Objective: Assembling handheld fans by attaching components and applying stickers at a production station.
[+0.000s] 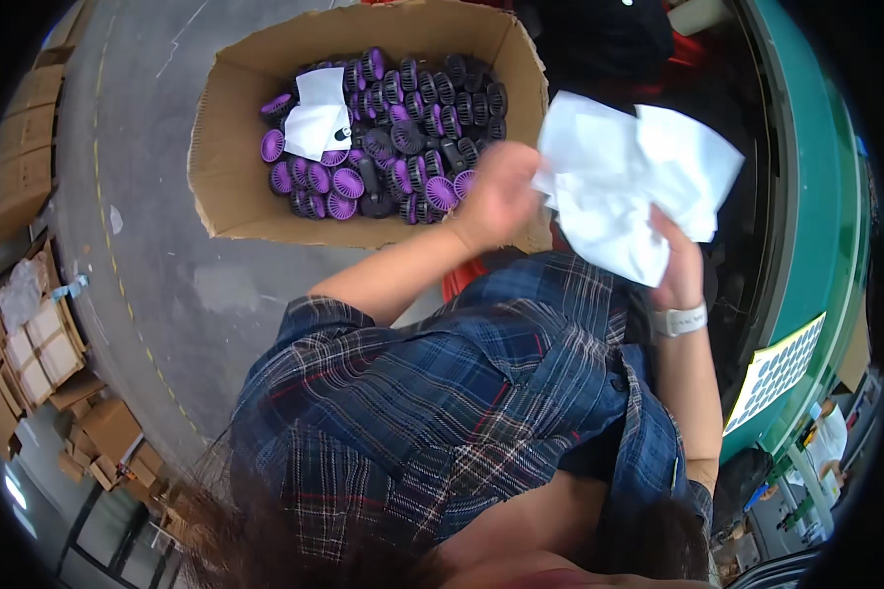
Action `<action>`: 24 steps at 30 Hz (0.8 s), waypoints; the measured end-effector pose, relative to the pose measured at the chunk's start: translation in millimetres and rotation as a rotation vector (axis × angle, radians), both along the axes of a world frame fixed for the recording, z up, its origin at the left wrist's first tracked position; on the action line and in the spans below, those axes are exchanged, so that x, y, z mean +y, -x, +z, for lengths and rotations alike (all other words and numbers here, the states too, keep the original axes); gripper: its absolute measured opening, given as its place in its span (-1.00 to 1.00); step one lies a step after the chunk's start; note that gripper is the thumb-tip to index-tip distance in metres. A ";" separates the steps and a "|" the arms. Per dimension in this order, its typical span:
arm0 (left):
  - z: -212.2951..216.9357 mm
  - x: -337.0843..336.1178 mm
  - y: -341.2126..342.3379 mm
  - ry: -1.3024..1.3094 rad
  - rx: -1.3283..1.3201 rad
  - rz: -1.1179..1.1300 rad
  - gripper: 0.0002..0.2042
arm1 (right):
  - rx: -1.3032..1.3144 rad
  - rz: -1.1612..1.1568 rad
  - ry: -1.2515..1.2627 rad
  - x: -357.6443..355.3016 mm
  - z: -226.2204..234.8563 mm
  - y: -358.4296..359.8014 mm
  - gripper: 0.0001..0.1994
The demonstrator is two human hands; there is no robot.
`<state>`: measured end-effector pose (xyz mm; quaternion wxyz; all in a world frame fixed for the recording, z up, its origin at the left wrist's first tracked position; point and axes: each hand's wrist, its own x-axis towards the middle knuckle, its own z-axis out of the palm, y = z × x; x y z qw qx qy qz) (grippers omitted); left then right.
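My right hand (680,265) is closed on a bunch of thin white sheets (609,177), with its thumb over their lower edge. The sheets are crumpled and fan out in several directions; whether they are paper or thin bags I cannot tell. At their left edge is my left hand (501,196), its fingers bent and blurred by motion. To the left stands an uncovered cardboard box (228,167) holding many small round purple and black handheld fans (348,183). Another white sheet (316,113) lies on top of the fans.
On the right runs a green work surface (796,294) carrying a sheet of dark round stickers (776,375). Stacked and flattened cartons (113,432) line the left side. A yellow line (118,265) crosses the grey floor. Something dark (599,39) lies beyond the box.
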<state>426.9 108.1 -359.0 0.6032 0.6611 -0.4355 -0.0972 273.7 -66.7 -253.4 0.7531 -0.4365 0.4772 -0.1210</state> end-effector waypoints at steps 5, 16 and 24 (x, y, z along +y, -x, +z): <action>-242.8 131.5 -111.0 -0.378 0.732 0.903 -0.79 | -0.044 0.031 -0.093 -34.8 35.3 -5.0 -0.57; -264.5 172.9 -188.5 0.087 1.612 1.007 -0.54 | -0.043 -0.017 0.071 -47.8 57.4 8.4 -0.63; -294.8 182.5 -211.6 0.072 1.493 1.181 -0.67 | -0.086 -0.094 0.055 -46.2 68.9 15.5 -0.62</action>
